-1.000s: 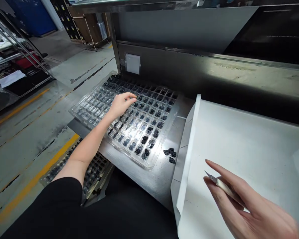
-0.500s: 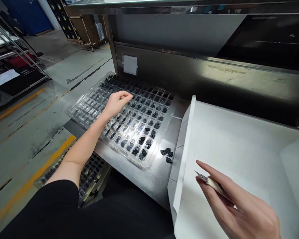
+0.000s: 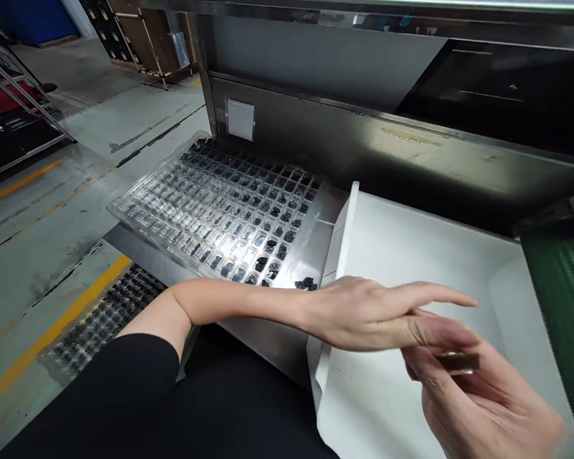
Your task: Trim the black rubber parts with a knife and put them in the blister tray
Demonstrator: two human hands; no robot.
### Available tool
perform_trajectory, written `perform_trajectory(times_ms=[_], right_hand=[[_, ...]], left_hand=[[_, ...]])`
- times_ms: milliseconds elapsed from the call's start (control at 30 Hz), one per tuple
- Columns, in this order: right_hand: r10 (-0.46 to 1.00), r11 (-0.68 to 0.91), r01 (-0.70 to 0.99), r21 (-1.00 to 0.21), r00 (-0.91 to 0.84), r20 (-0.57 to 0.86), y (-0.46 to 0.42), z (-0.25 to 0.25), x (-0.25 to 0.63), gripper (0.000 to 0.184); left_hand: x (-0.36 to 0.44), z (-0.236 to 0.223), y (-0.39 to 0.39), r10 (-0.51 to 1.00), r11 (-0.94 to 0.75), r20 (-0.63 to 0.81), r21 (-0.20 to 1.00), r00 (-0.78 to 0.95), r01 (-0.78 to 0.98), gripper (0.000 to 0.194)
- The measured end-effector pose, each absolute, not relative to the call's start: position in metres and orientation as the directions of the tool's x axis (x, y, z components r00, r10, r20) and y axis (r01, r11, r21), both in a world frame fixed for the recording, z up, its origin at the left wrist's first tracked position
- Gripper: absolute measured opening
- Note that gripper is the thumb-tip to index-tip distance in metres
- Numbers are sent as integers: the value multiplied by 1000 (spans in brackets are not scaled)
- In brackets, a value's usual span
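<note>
My left hand point(image 3: 363, 312) reaches across above the white bin, back of the hand up, and overlaps my right hand point(image 3: 497, 401). Its index finger points to the right, apart from the thumb side; the other fingers are partly hidden, and no part shows in it. My right hand is curled around a small craft knife point(image 3: 459, 362), whose blade cannot be seen now. A clear plastic tray point(image 3: 150, 233) of small pockets, many holding black parts point(image 3: 287, 217), lies on the metal bench. Several loose black parts point(image 3: 306, 284) sit beside it, behind my left wrist.
The white bin point(image 3: 392, 220) stands right of the tray, with a green belt-like surface point(image 3: 567, 280) beyond. Another part-filled tray point(image 3: 110, 319) lies lower left, below bench height. A metal panel point(image 3: 325, 131) rises behind the bench. A rack point(image 3: 23, 105) stands far left.
My left hand has left the tray and swung right to my right hand above the bin. The view has turned right, bringing the green surface into sight. The knife blade is now hidden.
</note>
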State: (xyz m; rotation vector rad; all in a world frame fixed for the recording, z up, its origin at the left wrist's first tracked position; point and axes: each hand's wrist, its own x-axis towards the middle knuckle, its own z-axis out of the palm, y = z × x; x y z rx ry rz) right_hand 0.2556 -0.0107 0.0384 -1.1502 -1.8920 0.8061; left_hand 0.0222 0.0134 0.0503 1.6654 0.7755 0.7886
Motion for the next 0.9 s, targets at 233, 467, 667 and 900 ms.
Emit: perform_trajectory(times_ms=[233,467,667,900], right_hand=[[907,409,385,-827,-275,320,-8,43,244,22],[748,660,527,-536,-394,534,-8,33,245,14],[700,712,474,-518,-420,578,-9,36,240,8],[923,-79,-162,-984,-385,-11,10,38,233,38]], left_hand=[[36,33,16,836,-133,93,990,541,36,94],[30,38,5,863,-41,32,999,505,8,97],[31,32,3,845,82,17,984,534,-160,94],[34,21,7,912,18,186,873,366,-488,55]])
